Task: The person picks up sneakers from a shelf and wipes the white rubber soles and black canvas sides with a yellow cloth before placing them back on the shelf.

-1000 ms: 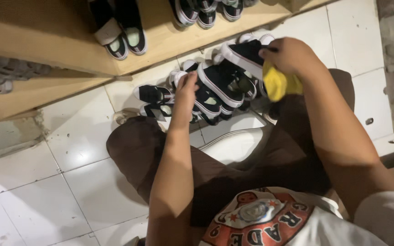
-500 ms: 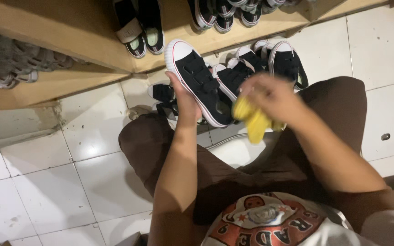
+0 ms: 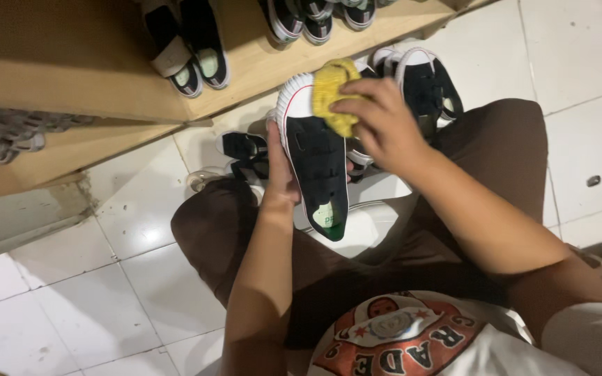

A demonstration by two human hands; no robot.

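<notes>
Left hand (image 3: 281, 174) clamped on side of black strap sneaker (image 3: 320, 163), held above lap, white toe cap pointing toward wooden shelf (image 3: 259, 66). Right hand (image 3: 382, 122) grip closed on yellow cloth (image 3: 330, 90), pressed against toe cap. More black sneakers (image 3: 423, 80) piled on white tile floor (image 3: 127, 230) just beyond, others on shelf.

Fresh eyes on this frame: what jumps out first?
A yellow cloth, pressed by the right hand onto the white toe of a black strap shoe at centre frame. The left hand grips that shoe from its side, above the lap. Behind it, more black shoes crowd the white tiled floor below a wooden shelf.
</notes>
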